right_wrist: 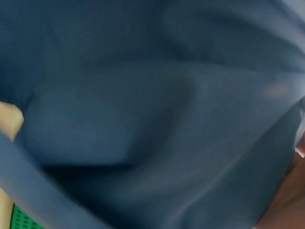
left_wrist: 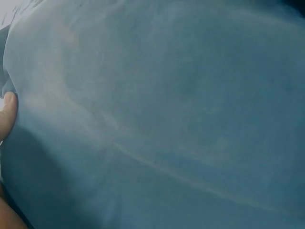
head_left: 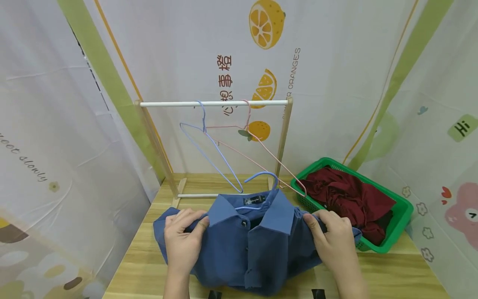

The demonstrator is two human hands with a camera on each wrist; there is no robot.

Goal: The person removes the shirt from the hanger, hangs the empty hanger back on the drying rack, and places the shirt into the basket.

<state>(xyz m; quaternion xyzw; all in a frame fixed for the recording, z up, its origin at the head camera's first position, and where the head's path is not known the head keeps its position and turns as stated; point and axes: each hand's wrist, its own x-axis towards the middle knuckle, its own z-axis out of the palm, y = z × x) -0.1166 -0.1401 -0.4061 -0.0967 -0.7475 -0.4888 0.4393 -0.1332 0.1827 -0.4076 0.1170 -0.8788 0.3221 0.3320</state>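
A blue collared shirt [head_left: 228,245] hangs between both hands, its front facing me, with dark buttons down the placket and a black label inside the collar. Out of the neck rises the hook of a blue hanger [head_left: 276,180]; the rest of that hanger is mostly hidden in the shirt. My left hand [head_left: 183,241] pinches the shoulder on the left between thumb and fingers. On the other shoulder, my right hand [head_left: 332,238] grips the cloth the same way. Blue fabric [left_wrist: 162,114] fills the left wrist view, and shirt folds [right_wrist: 157,119] fill most of the right wrist view.
Behind the shirt stands a small rack with a white rail [head_left: 168,104] and wooden posts. A blue hanger [head_left: 220,155] and a pink hanger [head_left: 274,155] hang from it. At the right, a green basket [head_left: 401,211] holds dark red clothing [head_left: 347,195]. Printed curtains surround the wooden table [head_left: 138,265].
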